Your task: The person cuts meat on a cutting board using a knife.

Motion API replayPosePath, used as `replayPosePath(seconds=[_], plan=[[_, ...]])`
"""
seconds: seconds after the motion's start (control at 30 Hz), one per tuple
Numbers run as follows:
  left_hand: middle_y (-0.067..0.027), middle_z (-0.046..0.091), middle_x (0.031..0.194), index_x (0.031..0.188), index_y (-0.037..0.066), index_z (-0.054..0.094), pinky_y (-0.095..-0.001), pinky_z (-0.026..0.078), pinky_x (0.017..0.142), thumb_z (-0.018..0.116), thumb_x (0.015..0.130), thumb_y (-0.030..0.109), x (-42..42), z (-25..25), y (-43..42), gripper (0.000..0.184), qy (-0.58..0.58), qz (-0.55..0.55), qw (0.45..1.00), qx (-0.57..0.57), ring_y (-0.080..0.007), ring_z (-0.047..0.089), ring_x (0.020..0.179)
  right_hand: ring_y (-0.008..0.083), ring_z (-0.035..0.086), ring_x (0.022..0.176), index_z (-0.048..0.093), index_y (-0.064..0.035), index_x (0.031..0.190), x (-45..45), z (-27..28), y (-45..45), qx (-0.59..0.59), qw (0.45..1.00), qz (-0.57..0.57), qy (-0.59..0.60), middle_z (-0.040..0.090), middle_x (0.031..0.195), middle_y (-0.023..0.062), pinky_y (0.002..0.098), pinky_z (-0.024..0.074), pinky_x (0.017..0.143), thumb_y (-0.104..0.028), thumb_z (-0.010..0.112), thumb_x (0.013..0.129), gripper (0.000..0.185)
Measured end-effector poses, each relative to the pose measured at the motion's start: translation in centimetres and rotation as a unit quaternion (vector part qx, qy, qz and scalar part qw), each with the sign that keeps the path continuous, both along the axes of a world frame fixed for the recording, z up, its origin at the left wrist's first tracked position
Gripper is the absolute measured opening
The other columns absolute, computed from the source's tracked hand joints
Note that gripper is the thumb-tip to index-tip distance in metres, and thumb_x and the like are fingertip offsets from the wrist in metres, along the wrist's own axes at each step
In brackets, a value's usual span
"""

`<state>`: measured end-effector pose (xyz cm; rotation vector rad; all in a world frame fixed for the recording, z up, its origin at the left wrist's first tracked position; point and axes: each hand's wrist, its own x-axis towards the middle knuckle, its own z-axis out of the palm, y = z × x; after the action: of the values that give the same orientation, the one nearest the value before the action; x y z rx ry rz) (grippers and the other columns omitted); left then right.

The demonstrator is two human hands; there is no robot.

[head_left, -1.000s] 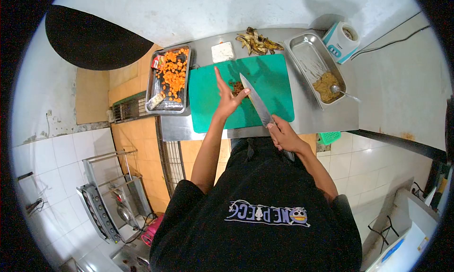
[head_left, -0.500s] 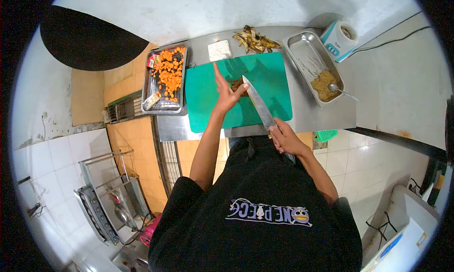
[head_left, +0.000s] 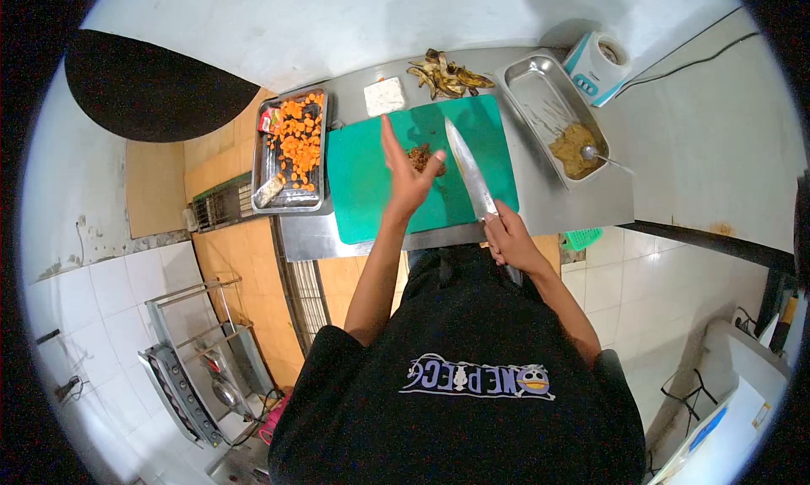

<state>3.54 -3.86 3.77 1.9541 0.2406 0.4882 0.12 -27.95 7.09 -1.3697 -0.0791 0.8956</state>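
A green cutting board lies on the steel table in front of me. On its middle sits a small pile of brown chopped food, whose kind I cannot make out. My left hand is held over the board beside this pile, thumb and fingers spread, with nothing in it. My right hand grips the handle of a large kitchen knife. The blade points away from me, over the right part of the board, apart from my left thumb.
To the left stands a metal tray with sliced carrots and small packets. A white block and dark banana-like peels lie behind the board. At right are a steel pan holding brown mash with a spoon, and a blue-white appliance.
The knife blade has moved right, away from my left thumb and the brown pile. My left hand stays spread and has shifted slightly. The view has tilted a little.
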Motion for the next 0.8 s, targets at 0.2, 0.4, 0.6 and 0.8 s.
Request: replayPosePath(seconds=[0.2,0.4,0.6,0.8], plan=[[-0.0262,0.003,0.168,0.162,0.000,0.000,-0.0588,0.010,0.121,0.089,0.073,0.048,-1.9,1.0,-0.9,0.134,0.020,-0.016,0.990,0.138,-0.0434,0.006,0.156,0.0068,0.033,0.040,0.045,-0.0048,0.119,0.1,0.1,0.6,-0.011,1.000,0.004,-0.009,0.036,0.059,-0.0030,0.0244,0.0345,0.036,-0.025,0.043,0.111,0.022],[-0.0247,0.002,0.169,0.162,0.001,-0.001,-0.0596,0.010,0.122,0.091,0.068,0.050,-2.0,1.0,-0.8,0.140,0.031,-0.006,0.982,0.186,-0.0428,0.004,0.156,0.0064,0.036,0.043,0.045,-0.0046,0.120,0.1,0.3,0.8,-0.022,1.000,0.012,-0.006,0.037,0.060,-0.0036,0.0248,0.0352,0.037,-0.025,0.046,0.110,0.023],[-0.0248,0.001,0.169,0.162,0.002,0.000,-0.0608,0.010,0.121,0.089,0.072,0.050,-1.7,0.8,-0.5,0.136,0.008,0.002,0.978,0.208,-0.0438,0.003,0.156,0.0063,0.038,0.043,0.046,-0.0041,0.117,-0.2,0.9,0.8,-0.042,0.999,0.025,-0.002,0.038,0.060,-0.0036,0.0247,0.0349,0.038,-0.023,0.047,0.109,0.021],[-0.0259,0.002,0.169,0.163,0.001,0.001,-0.0633,0.009,0.119,0.085,0.076,0.051,-1.3,0.6,0.0,0.131,0.004,-0.006,0.981,0.193,-0.0454,0.001,0.156,0.0064,0.036,0.041,0.047,-0.0042,0.113,-0.3,1.5,0.8,-0.038,0.999,0.029,0.003,0.037,0.058,-0.0033,0.0249,0.0341,0.037,-0.021,0.046,0.108,0.017]])
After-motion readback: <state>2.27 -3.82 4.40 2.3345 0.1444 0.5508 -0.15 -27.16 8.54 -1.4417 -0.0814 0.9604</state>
